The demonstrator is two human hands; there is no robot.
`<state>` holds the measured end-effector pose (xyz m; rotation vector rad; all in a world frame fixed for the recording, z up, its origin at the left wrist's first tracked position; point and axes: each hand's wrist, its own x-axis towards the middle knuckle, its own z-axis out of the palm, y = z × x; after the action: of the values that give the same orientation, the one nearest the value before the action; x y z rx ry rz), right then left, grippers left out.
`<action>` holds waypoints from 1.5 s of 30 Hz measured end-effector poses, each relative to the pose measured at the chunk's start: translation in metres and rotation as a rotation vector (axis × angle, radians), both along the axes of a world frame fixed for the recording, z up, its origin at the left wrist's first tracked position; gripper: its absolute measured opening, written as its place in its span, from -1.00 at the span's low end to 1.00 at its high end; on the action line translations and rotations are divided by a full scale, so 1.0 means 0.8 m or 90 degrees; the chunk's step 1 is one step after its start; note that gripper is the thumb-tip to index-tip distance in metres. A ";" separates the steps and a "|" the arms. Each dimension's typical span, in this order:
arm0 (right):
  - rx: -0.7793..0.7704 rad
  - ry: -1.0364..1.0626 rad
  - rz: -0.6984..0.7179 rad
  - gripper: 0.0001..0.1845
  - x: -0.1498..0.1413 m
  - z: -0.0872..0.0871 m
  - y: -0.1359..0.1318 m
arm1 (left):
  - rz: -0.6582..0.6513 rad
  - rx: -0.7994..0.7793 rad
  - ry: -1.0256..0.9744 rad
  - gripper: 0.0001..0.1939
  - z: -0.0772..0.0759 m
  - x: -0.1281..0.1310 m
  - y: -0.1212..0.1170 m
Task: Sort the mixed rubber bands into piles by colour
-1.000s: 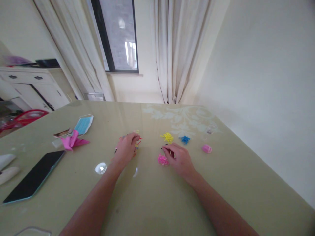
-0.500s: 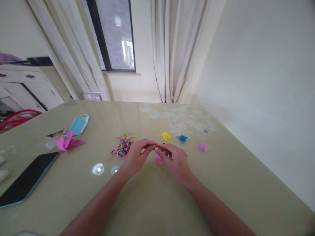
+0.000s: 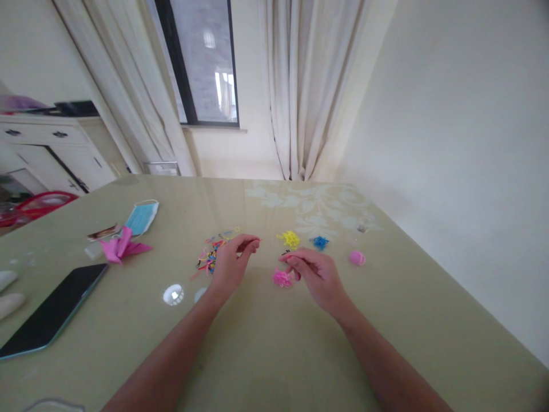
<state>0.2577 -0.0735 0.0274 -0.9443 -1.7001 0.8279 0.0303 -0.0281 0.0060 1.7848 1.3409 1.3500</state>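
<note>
Your left hand (image 3: 231, 260), mid-frame, pinches a small red piece (image 3: 259, 240). Your right hand (image 3: 316, 273) has its fingertips together; what they hold, I can't tell. One mixed pile of bands (image 3: 207, 260) sits left of centre, partly blocked by your left hand. Three single-colour piles, a yellow pile (image 3: 290, 239), a blue pile (image 3: 319, 243) and a pink pile (image 3: 282, 278), lie right of centre.

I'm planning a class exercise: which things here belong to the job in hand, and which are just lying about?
Seemingly in the job, close to the left hand and right hand: multicoloured pile, pink pile, yellow pile, blue pile.

Seemingly just lying about, farther off: face mask, pink folded shape, dark-screened device.
</note>
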 end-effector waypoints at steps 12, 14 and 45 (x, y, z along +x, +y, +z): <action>-0.096 0.062 0.130 -0.40 0.008 0.020 -0.009 | -0.018 0.025 -0.004 -0.79 -0.005 0.000 0.003; -0.092 0.064 0.129 -0.40 0.010 0.019 -0.008 | -0.017 0.025 -0.012 -0.79 -0.005 0.000 0.003; -0.158 -0.382 0.018 -0.80 0.150 -0.002 0.050 | -0.087 0.086 -0.074 -0.79 0.012 0.011 -0.012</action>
<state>0.3776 -0.0336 0.0261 -1.4469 -2.1516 0.8380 0.0388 -0.0373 0.0159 1.8196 1.0691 1.4732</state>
